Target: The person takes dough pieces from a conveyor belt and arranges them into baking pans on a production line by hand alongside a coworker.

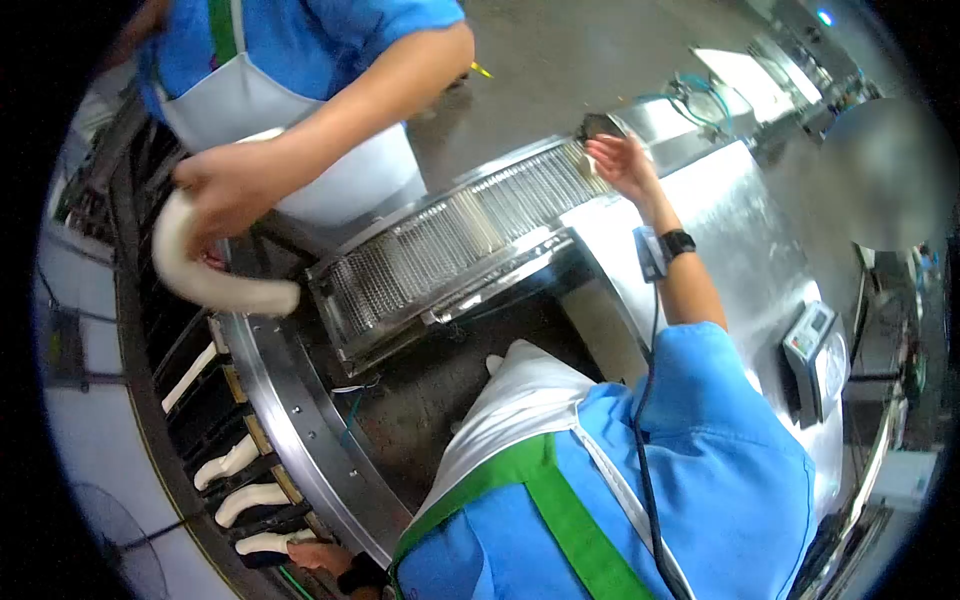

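My left hand (322,558) is at the bottom left, its fingers closed on the end of a pale dough strip (262,543). That strip lies in a dark slot of the curved machine, with other dough strips (250,500) in slots beyond it. My right hand (622,165) is stretched out over the far end of a wire-mesh conveyor (470,225), fingers apart. A small pale piece (592,172) shows beside those fingers, too unclear to name. A co-worker's hand (235,185) at the upper left holds a long, bent dough strip (215,285) above the machine.
The curved metal rim (285,410) of the slotted machine runs between it and my body. A shiny steel table (725,250) stands to my right, with a scale (812,350) on it. A cable hangs along my right arm. The co-worker stands across the conveyor's near end.
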`<action>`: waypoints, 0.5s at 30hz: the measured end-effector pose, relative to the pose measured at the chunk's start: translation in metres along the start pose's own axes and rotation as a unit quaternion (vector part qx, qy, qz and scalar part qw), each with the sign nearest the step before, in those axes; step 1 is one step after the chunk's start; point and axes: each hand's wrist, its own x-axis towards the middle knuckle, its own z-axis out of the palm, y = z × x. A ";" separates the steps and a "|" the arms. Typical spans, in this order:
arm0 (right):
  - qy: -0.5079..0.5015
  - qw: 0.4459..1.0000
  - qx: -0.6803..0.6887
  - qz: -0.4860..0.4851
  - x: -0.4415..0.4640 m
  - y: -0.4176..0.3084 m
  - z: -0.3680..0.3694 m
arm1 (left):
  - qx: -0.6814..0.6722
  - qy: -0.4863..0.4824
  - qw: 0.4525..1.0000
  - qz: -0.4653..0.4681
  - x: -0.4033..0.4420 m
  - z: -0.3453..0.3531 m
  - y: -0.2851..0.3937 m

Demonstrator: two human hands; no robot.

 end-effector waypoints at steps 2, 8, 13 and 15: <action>0.021 0.997 -0.072 -0.002 0.013 -0.011 0.003 | 0.002 0.004 1.000 0.002 0.002 -0.003 -0.011; -0.083 0.919 -0.380 0.063 0.023 0.004 -0.040 | -0.058 0.019 0.998 0.004 -0.016 -0.014 -0.050; 0.029 0.917 -0.384 0.101 0.057 0.027 -0.099 | -0.051 0.016 0.992 -0.112 -0.026 -0.055 0.022; 0.035 0.952 -0.283 0.109 0.082 0.035 -0.143 | -0.061 0.020 0.984 -0.165 -0.024 -0.057 0.024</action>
